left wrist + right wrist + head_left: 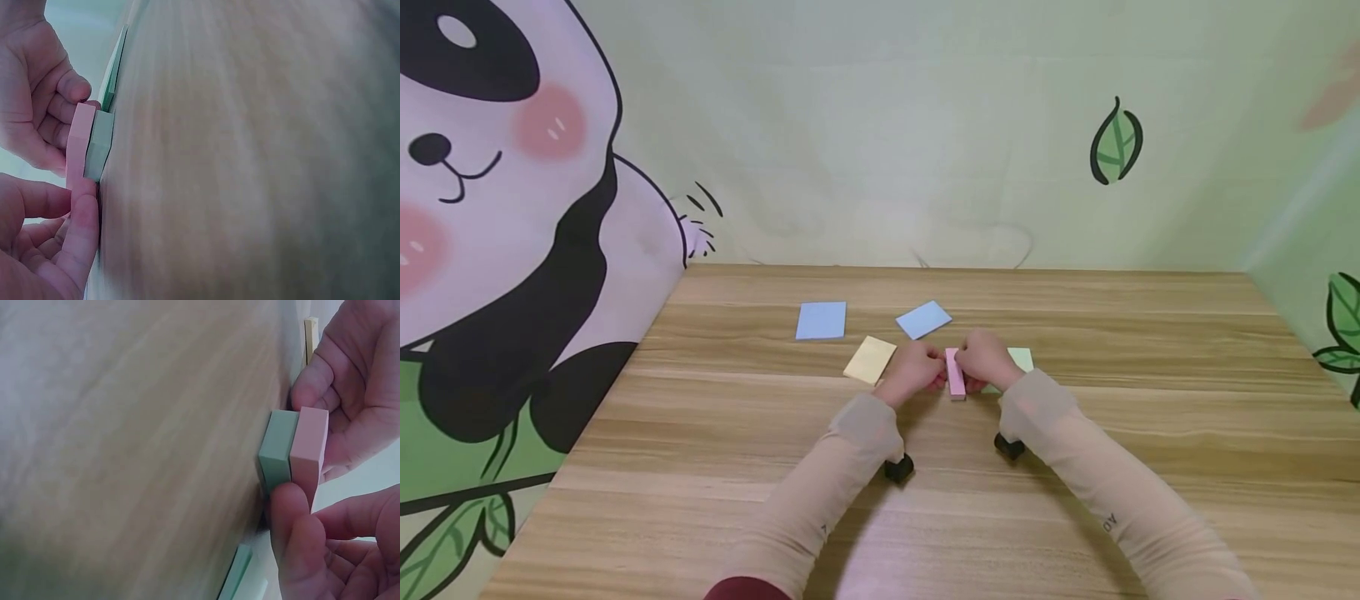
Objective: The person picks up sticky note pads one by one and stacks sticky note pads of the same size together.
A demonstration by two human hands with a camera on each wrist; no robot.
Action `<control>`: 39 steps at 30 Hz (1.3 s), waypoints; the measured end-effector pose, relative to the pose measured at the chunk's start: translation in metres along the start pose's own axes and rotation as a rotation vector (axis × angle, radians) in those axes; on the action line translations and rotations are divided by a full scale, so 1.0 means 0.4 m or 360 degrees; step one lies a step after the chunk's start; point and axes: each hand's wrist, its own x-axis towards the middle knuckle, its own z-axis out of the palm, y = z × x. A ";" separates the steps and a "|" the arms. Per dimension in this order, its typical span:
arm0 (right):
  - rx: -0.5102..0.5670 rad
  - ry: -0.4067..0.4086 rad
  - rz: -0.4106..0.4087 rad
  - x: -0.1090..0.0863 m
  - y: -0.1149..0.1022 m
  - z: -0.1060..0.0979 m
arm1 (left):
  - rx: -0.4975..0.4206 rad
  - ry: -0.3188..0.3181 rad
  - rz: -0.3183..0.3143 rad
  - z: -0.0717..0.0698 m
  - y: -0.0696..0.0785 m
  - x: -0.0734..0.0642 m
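Observation:
A narrow pink sticky note pad (956,379) lies on top of a green pad of like size (279,434), the two stacked with edges nearly even. My left hand (916,368) pinches the stack from the left, thumb and finger at the pink pad (79,140). From the other side my right hand (990,360) grips it, fingertips (289,503) pressed along the pink and green edges. Under and beyond the right hand, a flat light green pad (1022,358) shows in part. The stack's green layer is hidden in the head view.
Left of the hands lies a yellow pad (870,360). Farther back are a blue square pad (822,320) and a blue rectangular pad (924,319). All lie on a wooden table (700,433), with a panda-printed backdrop (880,133) behind it.

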 end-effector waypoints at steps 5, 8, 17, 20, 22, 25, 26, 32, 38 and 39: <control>-0.0089 0.0084 -0.0012 0.002 0.000 -0.010 | 0.0149 0.0020 0.0059 -0.005 0.010 -0.018; -0.0118 0.0185 -0.0071 0.009 0.000 -0.017 | 0.0467 0.0036 0.0185 -0.015 0.017 -0.032; -0.0103 0.0183 -0.0298 0.022 -0.008 -0.013 | 0.0955 -0.0267 0.0238 -0.036 0.039 -0.084; -0.0086 0.0120 -0.0311 0.020 -0.010 -0.009 | 0.0955 -0.0317 0.0272 -0.028 0.044 -0.095; -0.0076 0.0096 -0.0324 0.019 -0.010 -0.006 | 0.0970 -0.0315 0.0308 -0.022 0.046 -0.099; -0.0072 0.0086 -0.0333 0.020 -0.010 -0.001 | 0.0998 -0.0272 0.0343 -0.013 0.047 -0.101; -0.0077 0.0085 -0.0341 0.020 -0.010 0.000 | 0.1002 -0.0259 0.0346 -0.011 0.047 -0.101; -0.0091 0.0093 -0.0366 0.021 -0.008 0.001 | 0.1031 -0.0217 0.0343 -0.003 0.048 -0.097; -0.0113 0.0110 -0.0409 0.019 -0.009 0.000 | 0.1072 -0.0176 0.0359 0.001 0.045 -0.092; -0.0114 0.0112 -0.0410 0.019 -0.009 0.000 | 0.1076 -0.0169 0.0361 0.001 0.045 -0.092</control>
